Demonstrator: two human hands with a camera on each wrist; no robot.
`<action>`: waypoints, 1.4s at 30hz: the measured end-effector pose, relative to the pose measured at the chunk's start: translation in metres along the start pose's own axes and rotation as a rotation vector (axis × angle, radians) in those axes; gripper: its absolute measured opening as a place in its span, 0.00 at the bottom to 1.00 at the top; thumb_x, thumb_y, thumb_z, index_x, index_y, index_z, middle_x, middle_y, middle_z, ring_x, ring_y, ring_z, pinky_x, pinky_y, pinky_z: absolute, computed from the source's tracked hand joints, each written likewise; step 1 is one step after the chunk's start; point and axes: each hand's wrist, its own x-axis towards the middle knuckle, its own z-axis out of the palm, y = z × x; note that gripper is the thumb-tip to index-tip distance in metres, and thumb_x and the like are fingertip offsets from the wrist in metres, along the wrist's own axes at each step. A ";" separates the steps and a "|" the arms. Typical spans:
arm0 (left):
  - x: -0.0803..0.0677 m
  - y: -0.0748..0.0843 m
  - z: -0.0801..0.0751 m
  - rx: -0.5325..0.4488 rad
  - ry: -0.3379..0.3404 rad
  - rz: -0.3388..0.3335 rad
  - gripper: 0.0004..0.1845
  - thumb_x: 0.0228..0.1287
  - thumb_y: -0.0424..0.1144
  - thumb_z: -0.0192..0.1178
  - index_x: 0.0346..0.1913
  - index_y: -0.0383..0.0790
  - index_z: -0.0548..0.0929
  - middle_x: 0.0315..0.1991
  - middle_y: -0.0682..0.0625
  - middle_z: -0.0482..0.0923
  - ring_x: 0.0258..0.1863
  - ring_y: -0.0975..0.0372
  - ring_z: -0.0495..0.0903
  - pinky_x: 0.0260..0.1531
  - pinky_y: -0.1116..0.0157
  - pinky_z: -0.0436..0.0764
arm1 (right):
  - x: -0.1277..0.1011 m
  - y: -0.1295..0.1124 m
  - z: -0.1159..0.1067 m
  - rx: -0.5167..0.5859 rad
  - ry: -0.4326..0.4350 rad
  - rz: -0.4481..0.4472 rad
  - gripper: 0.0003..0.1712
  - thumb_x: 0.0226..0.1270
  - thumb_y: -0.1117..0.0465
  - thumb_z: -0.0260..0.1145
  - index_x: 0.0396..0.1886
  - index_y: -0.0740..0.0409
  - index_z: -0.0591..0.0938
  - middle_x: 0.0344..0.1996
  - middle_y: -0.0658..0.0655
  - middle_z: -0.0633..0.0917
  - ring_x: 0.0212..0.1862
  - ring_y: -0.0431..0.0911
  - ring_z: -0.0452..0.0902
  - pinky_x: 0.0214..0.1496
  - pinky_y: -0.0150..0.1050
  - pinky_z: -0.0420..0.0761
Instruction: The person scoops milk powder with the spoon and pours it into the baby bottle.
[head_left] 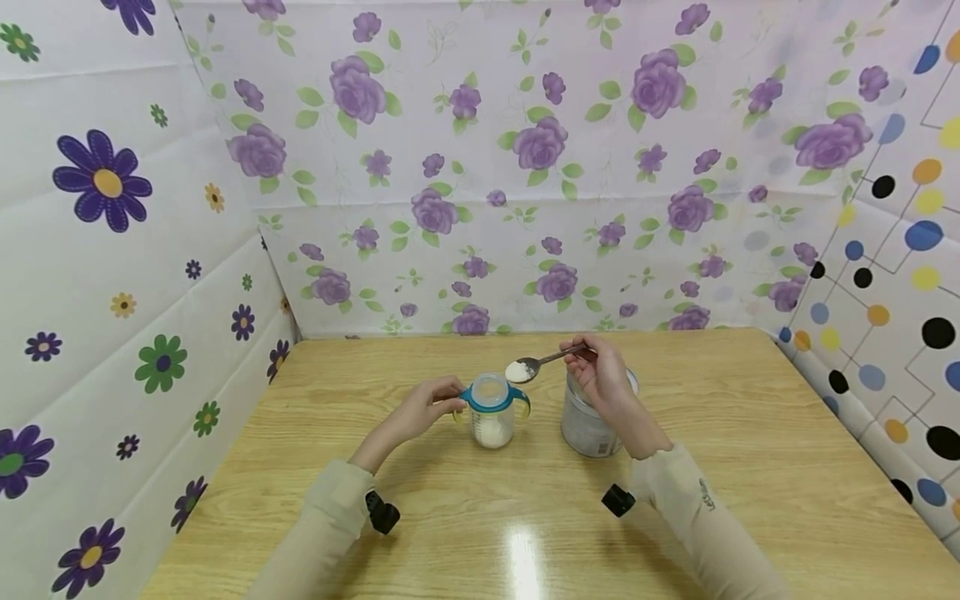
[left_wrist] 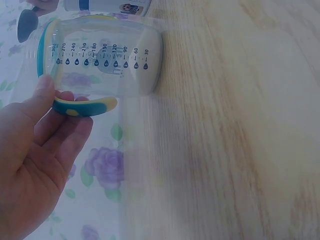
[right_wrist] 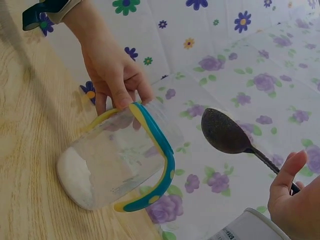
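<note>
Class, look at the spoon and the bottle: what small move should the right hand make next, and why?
Probably tip the spoon over the bottle mouth. The right hand holds it heaped with white powder just above the open rim, the left hand steadies the handle, and some powder already lies inside.

Bright, even light with one patch of glare

The head view is sharp, its edges bowed by a wide lens; an overhead light glares white on the bench (head_left: 522, 557), and shadows are faint. Both wrist views look washed-out, the left one smeared across the wood grain.
</note>
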 end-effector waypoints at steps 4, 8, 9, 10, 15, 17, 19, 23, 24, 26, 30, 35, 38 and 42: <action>0.000 0.000 0.000 -0.003 -0.001 -0.007 0.04 0.72 0.37 0.54 0.44 0.43 0.79 0.43 0.39 0.83 0.46 0.50 0.83 0.47 0.44 0.80 | 0.000 0.002 0.000 0.006 -0.010 0.000 0.19 0.80 0.61 0.38 0.33 0.61 0.73 0.29 0.53 0.83 0.26 0.38 0.77 0.30 0.24 0.77; 0.000 0.000 0.000 -0.005 -0.002 -0.004 0.05 0.72 0.37 0.54 0.44 0.42 0.79 0.44 0.38 0.83 0.46 0.48 0.83 0.47 0.44 0.80 | 0.000 0.003 0.000 -0.006 -0.022 0.000 0.18 0.80 0.61 0.38 0.34 0.61 0.73 0.29 0.53 0.83 0.26 0.38 0.77 0.30 0.24 0.77; 0.000 0.000 0.000 -0.004 -0.002 -0.004 0.05 0.72 0.38 0.54 0.44 0.42 0.79 0.44 0.38 0.83 0.46 0.48 0.83 0.47 0.44 0.80 | 0.000 0.004 0.000 -0.009 -0.023 0.002 0.18 0.80 0.61 0.38 0.34 0.60 0.73 0.29 0.54 0.83 0.26 0.37 0.77 0.30 0.24 0.78; 0.000 0.000 0.000 -0.003 -0.003 -0.001 0.05 0.72 0.38 0.54 0.44 0.42 0.79 0.44 0.38 0.83 0.46 0.48 0.83 0.47 0.44 0.80 | 0.000 0.004 0.000 -0.012 -0.025 0.003 0.18 0.80 0.61 0.39 0.33 0.60 0.73 0.29 0.54 0.83 0.26 0.37 0.77 0.31 0.25 0.78; 0.000 0.000 0.000 -0.006 -0.007 0.007 0.05 0.72 0.38 0.54 0.44 0.41 0.78 0.43 0.37 0.82 0.45 0.47 0.83 0.46 0.44 0.79 | 0.001 0.006 -0.001 -0.016 -0.041 0.003 0.19 0.80 0.61 0.39 0.32 0.60 0.74 0.30 0.54 0.84 0.26 0.38 0.78 0.30 0.25 0.78; 0.000 0.000 0.000 -0.006 -0.007 0.010 0.05 0.72 0.38 0.54 0.44 0.42 0.79 0.43 0.37 0.82 0.45 0.47 0.83 0.46 0.44 0.79 | 0.002 0.007 -0.001 -0.017 -0.059 0.000 0.20 0.80 0.61 0.38 0.32 0.60 0.74 0.30 0.54 0.84 0.27 0.38 0.78 0.30 0.25 0.78; 0.000 0.000 0.001 0.002 -0.007 0.013 0.05 0.72 0.38 0.54 0.45 0.42 0.79 0.43 0.38 0.83 0.45 0.48 0.83 0.46 0.44 0.80 | 0.002 0.008 0.000 -0.016 -0.076 -0.006 0.20 0.80 0.62 0.38 0.33 0.60 0.75 0.30 0.53 0.84 0.27 0.38 0.78 0.30 0.25 0.78; 0.000 -0.001 0.001 0.013 0.000 0.010 0.05 0.71 0.38 0.55 0.44 0.42 0.79 0.42 0.41 0.83 0.44 0.52 0.84 0.45 0.45 0.80 | 0.002 0.010 0.002 -0.018 -0.103 -0.022 0.20 0.81 0.62 0.38 0.34 0.60 0.76 0.29 0.52 0.85 0.26 0.38 0.80 0.30 0.24 0.79; 0.000 -0.001 0.001 0.012 0.002 0.007 0.05 0.71 0.38 0.55 0.44 0.42 0.79 0.42 0.42 0.84 0.44 0.52 0.84 0.45 0.45 0.80 | 0.003 0.010 0.003 -0.017 -0.115 -0.024 0.20 0.81 0.62 0.38 0.34 0.61 0.76 0.29 0.53 0.85 0.26 0.38 0.80 0.31 0.24 0.79; 0.000 -0.001 0.001 0.012 0.004 0.006 0.06 0.71 0.38 0.55 0.44 0.42 0.79 0.42 0.41 0.84 0.44 0.52 0.84 0.46 0.44 0.80 | 0.003 0.011 0.004 -0.024 -0.121 -0.030 0.19 0.81 0.62 0.39 0.34 0.61 0.75 0.29 0.53 0.85 0.26 0.38 0.80 0.31 0.24 0.79; -0.001 0.004 0.001 -0.004 0.000 0.008 0.06 0.72 0.35 0.54 0.45 0.38 0.78 0.44 0.36 0.83 0.46 0.46 0.83 0.45 0.48 0.81 | 0.003 0.012 0.007 -0.046 -0.117 -0.034 0.18 0.81 0.62 0.39 0.36 0.61 0.74 0.31 0.53 0.84 0.27 0.38 0.80 0.32 0.25 0.80; -0.009 0.030 -0.003 -0.010 -0.011 0.004 0.06 0.72 0.30 0.53 0.46 0.31 0.77 0.45 0.29 0.80 0.48 0.39 0.81 0.42 0.61 0.81 | 0.002 0.015 0.009 -0.064 -0.142 -0.042 0.17 0.81 0.61 0.38 0.38 0.62 0.73 0.32 0.52 0.84 0.29 0.39 0.80 0.34 0.26 0.81; -0.011 0.035 -0.003 -0.017 -0.014 0.004 0.07 0.72 0.30 0.53 0.46 0.29 0.77 0.45 0.29 0.80 0.48 0.39 0.81 0.42 0.63 0.81 | 0.002 0.017 0.010 -0.096 -0.161 -0.055 0.16 0.81 0.61 0.38 0.39 0.62 0.72 0.34 0.52 0.84 0.31 0.40 0.80 0.35 0.26 0.81; -0.011 0.035 -0.003 -0.022 -0.020 -0.001 0.07 0.72 0.30 0.53 0.46 0.29 0.77 0.46 0.29 0.80 0.49 0.39 0.80 0.42 0.63 0.81 | 0.001 0.020 0.013 -0.140 -0.166 -0.069 0.16 0.81 0.61 0.40 0.40 0.61 0.73 0.36 0.53 0.83 0.32 0.40 0.80 0.36 0.27 0.82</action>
